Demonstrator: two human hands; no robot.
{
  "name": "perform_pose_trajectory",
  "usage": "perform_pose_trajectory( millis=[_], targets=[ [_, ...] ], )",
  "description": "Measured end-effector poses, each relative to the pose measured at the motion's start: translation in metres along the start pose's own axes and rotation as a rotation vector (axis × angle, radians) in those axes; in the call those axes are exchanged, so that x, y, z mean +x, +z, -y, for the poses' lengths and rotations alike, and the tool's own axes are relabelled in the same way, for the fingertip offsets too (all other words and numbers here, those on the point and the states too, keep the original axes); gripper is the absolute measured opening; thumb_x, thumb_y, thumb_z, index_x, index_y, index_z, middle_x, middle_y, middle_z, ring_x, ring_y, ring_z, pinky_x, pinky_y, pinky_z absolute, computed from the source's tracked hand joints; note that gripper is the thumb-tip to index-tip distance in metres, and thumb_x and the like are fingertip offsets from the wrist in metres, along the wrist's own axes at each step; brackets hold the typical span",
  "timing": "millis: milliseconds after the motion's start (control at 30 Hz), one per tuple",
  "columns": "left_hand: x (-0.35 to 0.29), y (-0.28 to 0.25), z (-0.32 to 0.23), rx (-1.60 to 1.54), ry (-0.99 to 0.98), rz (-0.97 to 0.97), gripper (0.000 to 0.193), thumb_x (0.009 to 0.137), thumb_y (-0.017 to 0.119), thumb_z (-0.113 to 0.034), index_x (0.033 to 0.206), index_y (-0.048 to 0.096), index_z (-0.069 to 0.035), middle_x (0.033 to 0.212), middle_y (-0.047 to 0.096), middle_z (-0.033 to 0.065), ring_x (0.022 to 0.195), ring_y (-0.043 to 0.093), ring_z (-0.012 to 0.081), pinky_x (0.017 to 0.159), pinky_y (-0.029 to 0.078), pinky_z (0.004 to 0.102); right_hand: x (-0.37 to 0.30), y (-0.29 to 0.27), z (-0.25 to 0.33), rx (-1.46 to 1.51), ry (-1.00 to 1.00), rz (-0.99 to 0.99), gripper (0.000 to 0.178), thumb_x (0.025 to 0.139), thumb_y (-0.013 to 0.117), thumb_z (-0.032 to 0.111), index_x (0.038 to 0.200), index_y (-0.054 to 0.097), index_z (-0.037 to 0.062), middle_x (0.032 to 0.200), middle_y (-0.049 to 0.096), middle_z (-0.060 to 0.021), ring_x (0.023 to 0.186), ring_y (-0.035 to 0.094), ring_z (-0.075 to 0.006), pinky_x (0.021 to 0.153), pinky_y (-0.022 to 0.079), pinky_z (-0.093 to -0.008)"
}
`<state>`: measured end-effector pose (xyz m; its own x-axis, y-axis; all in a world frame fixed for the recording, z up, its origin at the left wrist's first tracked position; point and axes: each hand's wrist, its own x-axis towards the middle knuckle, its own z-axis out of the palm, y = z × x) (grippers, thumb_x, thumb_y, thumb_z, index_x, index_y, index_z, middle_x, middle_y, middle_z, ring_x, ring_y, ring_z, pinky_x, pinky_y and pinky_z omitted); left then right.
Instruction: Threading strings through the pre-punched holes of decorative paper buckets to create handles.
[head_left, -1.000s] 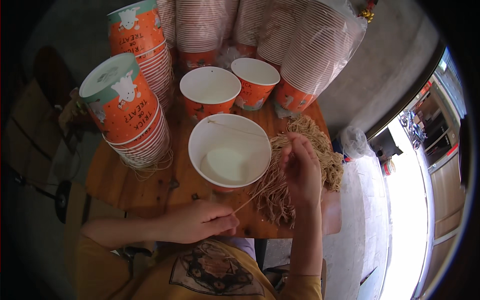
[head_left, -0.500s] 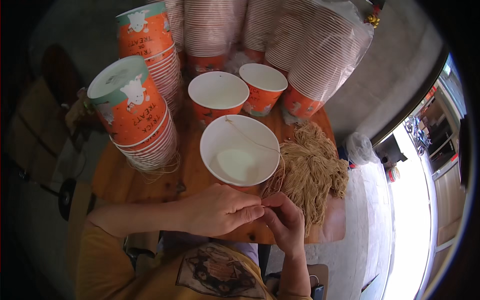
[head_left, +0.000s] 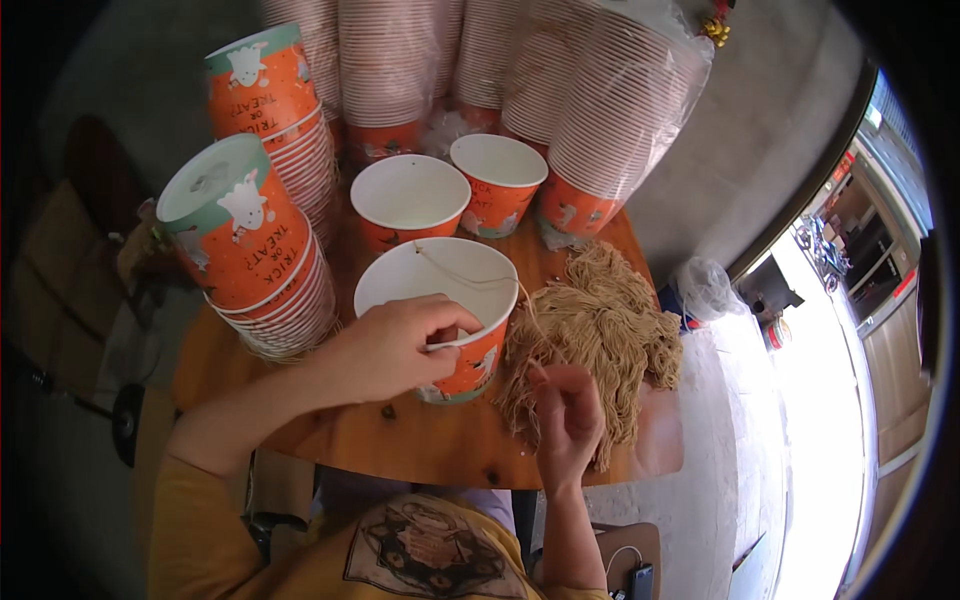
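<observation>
An orange paper bucket [head_left: 474, 366] with a white inside stands upright on the wooden table in front of me. My left hand [head_left: 385, 345] grips its near rim, fingers curled over the edge into the bucket and thumb outside. A thin tan string [head_left: 470, 284] comes from the far wall of the bucket and crosses the opening to the right rim. From there it hangs toward my right hand [head_left: 570, 415], whose thumb and forefinger are pinched on it. Right beside that hand lies a heap of loose tan strings [head_left: 600, 340].
Two more open buckets, a left one [head_left: 410, 195] and a right one [head_left: 500, 180], stand behind. At left are upside-down bucket stacks [head_left: 235, 230] with strings hanging out. Tall plastic-wrapped stacks [head_left: 620, 110] line the back of the wooden table [head_left: 400, 440].
My hands have come apart from their meeting point in front of the bucket. The left moved up onto the bucket's rim; the right stayed low at the right with the string.
</observation>
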<state>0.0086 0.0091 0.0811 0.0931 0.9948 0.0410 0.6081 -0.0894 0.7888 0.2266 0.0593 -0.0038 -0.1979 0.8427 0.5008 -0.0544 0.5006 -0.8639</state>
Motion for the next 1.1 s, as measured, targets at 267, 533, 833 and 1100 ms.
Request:
perform_pose_trajectory(
  millis=[267, 533, 833, 1100],
  targets=[
    [-0.021, -0.038, 0.018, -0.525, -0.189, 0.003, 0.025, 0.085, 0.061, -0.007, 0.109, 0.058, 0.0, 0.09, 0.055, -0.0008, 0.082, 0.051, 0.0068, 0.074, 0.045, 0.0237, 0.006, 0.054, 0.005, -0.194, -0.331, 0.251, 0.016, 0.076, 0.064, -0.003, 0.089, 0.059, 0.0031, 0.115, 0.063, -0.0123, 0.1, 0.062, -0.0298, 0.087, 0.05, -0.0389],
    [-0.022, -0.048, 0.038, -0.553, -0.158, 0.037, 0.021, 0.08, 0.056, -0.002, 0.101, 0.056, -0.002, 0.09, 0.054, -0.0018, 0.08, 0.05, 0.0061, 0.072, 0.042, 0.0224, 0.007, 0.064, 0.004, -0.217, -0.352, 0.258, 0.017, 0.076, 0.064, -0.004, 0.09, 0.057, 0.0036, 0.117, 0.062, -0.0116, 0.11, 0.06, -0.0314, 0.09, 0.049, -0.0403],
    [-0.012, -0.046, 0.026, -0.619, -0.26, 0.093, 0.026, 0.078, 0.06, -0.005, 0.103, 0.063, 0.001, 0.086, 0.057, -0.0024, 0.081, 0.052, 0.0059, 0.071, 0.042, 0.0211, 0.008, 0.061, 0.007, -0.287, -0.28, 0.202, 0.015, 0.075, 0.066, -0.004, 0.086, 0.06, 0.0035, 0.112, 0.063, -0.0108, 0.103, 0.061, -0.0302, 0.085, 0.05, -0.039],
    [-0.01, -0.041, 0.022, -0.518, -0.251, 0.127, 0.025, 0.078, 0.062, -0.005, 0.103, 0.063, 0.001, 0.084, 0.056, -0.0033, 0.077, 0.05, 0.0048, 0.067, 0.041, 0.02, 0.01, 0.071, 0.026, -0.43, -0.544, 0.207, 0.022, 0.071, 0.069, -0.001, 0.091, 0.061, 0.0039, 0.107, 0.065, -0.0092, 0.092, 0.061, -0.0295, 0.079, 0.052, -0.0384]
  ],
)
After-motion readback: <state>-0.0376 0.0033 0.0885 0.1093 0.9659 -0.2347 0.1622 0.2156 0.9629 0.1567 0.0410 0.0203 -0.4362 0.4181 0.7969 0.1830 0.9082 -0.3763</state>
